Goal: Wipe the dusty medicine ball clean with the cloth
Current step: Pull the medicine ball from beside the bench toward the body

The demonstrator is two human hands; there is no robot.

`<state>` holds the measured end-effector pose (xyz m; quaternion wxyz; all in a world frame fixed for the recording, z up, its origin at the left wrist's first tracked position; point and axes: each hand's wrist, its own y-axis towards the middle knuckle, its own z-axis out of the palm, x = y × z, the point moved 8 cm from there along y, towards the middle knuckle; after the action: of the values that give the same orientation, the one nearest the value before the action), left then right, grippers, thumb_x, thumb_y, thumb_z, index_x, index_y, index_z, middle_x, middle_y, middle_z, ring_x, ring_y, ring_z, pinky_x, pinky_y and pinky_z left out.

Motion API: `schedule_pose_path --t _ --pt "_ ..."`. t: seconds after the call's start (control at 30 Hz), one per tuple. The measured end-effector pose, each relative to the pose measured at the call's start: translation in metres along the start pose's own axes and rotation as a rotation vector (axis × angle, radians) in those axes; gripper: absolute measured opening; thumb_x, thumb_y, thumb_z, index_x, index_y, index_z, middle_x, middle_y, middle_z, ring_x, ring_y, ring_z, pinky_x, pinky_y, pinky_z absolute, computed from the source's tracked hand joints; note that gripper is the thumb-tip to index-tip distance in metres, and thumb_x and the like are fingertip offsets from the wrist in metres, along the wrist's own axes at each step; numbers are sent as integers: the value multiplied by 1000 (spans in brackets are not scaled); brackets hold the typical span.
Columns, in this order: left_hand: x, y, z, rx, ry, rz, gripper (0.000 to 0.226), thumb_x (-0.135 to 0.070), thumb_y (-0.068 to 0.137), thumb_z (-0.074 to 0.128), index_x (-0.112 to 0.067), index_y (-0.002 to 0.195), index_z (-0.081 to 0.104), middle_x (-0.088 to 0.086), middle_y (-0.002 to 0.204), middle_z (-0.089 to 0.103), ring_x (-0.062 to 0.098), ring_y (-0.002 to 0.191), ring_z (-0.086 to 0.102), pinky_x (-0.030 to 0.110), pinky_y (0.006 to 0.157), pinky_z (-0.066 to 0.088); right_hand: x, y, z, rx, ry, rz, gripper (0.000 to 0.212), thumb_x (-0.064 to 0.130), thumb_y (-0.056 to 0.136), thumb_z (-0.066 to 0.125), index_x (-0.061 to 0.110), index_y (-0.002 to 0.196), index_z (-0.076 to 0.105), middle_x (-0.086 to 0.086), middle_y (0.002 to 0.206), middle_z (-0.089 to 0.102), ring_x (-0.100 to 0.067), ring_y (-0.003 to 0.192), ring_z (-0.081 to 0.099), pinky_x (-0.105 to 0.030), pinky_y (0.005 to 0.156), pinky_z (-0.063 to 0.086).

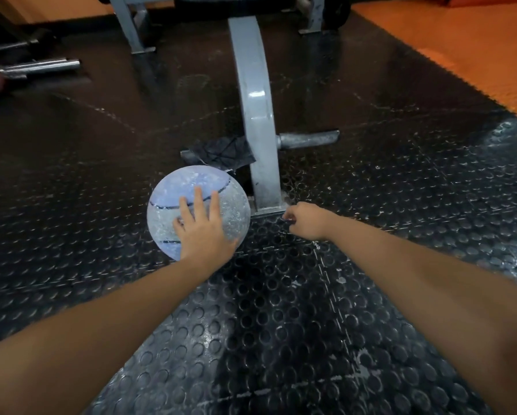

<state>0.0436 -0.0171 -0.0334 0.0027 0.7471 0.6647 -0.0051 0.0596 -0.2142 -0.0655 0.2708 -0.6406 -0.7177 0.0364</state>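
- The left hand (201, 232) lay flat on the near upper side of the dusty pale blue medicine ball (188, 182), palm down. Its straight fingers (199, 202) were spread wide over the ball's surface rather than curled round it.
- The round ball, marked with thin dark seam lines and mottled with whitish dust, sat on the black studded rubber floor mat (281, 310), left of centre. It was just beside the foot of a grey painted metal machine frame (255, 100).
- The right hand (306, 220) reached out to the right of the ball, apart from it, low over the mat at the front edge of the frame's base plate. Its fingers were curled inward with the knuckles up. Whether they pinched anything could not be told.
- The dark grey crumpled cloth (224, 152) hung draped over the frame's left-hand peg, just behind the ball and above its far edge. Neither hand touched it.
- A bare grey metal peg (309, 138) stuck out from the right side of the same upright.
- Both bare forearms ran from the lower corners toward the hands.
- Chrome bars (41, 65) lay on the floor at the far left.
- A strip of orange flooring (461, 55) bordered the mat at the upper right.
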Motion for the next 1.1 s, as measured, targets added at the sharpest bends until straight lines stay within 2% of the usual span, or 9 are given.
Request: schedule_pose_path --t 0.13,0.2,0.27,0.4,0.47,0.67,0.83,1.03,1.1 --pt "-14 -12 0 19 -9 116 92 -52 89 60 -20 156 5 14 162 -9 43 147 1 54 113 21 24 13 -11 -119 194 -13 41 25 97 50 11 136 48 -11 133 37 -26 104 51 -34 96 41" --pt "-24 -12 -20 -106 -88 279 78 -40 84 71 -16 149 35 19 159 20 45 139 27 55 105 31 34 19 -16 -177 371 5 45 31 98 49 13 138 44 -12 140 32 -25 101 50 -37 95 42" --pt "-10 2 -47 -284 -183 277 58 -30 83 74 -15 135 54 17 150 37 44 129 41 56 100 35 39 26 -15 -203 507 25 46 35 98 47 12 138 44 -13 141 34 -26 106 50 -37 93 42" --pt "59 38 -53 -276 -430 -144 50 -40 94 54 -22 141 47 3 155 28 30 141 23 48 113 16 32 31 -5 -230 640 58 36 38 97 45 10 116 58 -16 118 56 -24 95 54 -33 82 43" --pt "70 40 -36 -212 -506 -216 51 -46 97 47 -25 143 43 2 156 28 29 142 23 49 115 14 23 26 0 -244 677 81 40 34 99 42 1 111 60 -14 103 60 -21 89 54 -28 74 40" --pt "40 38 -11 -112 -635 -193 53 -51 100 36 -29 148 34 0 155 29 30 142 22 49 114 18 -15 20 35 -195 874 255 53 46 100 36 8 135 49 -12 141 47 -26 125 46 -36 104 37" --pt "46 48 -17 -128 -607 -123 48 -51 101 35 -33 145 40 -6 156 28 28 143 21 48 116 15 -19 21 63 -135 1256 419 59 58 98 28 26 148 29 -5 154 30 -29 137 34 -49 107 35" --pt "100 62 18 -52 -974 -455 57 -57 98 39 -31 149 33 5 156 27 29 142 27 44 118 20 -12 40 78 -103 1531 448 59 67 94 23 28 127 52 0 142 47 -27 129 43 -55 108 31" --pt "107 63 35 32 -1130 -542 62 -61 97 38 -31 150 27 5 157 25 28 141 30 47 116 25 -20 44 86 -102 1531 479 66 69 93 21 27 134 50 -3 143 47 -28 130 43 -53 104 35"
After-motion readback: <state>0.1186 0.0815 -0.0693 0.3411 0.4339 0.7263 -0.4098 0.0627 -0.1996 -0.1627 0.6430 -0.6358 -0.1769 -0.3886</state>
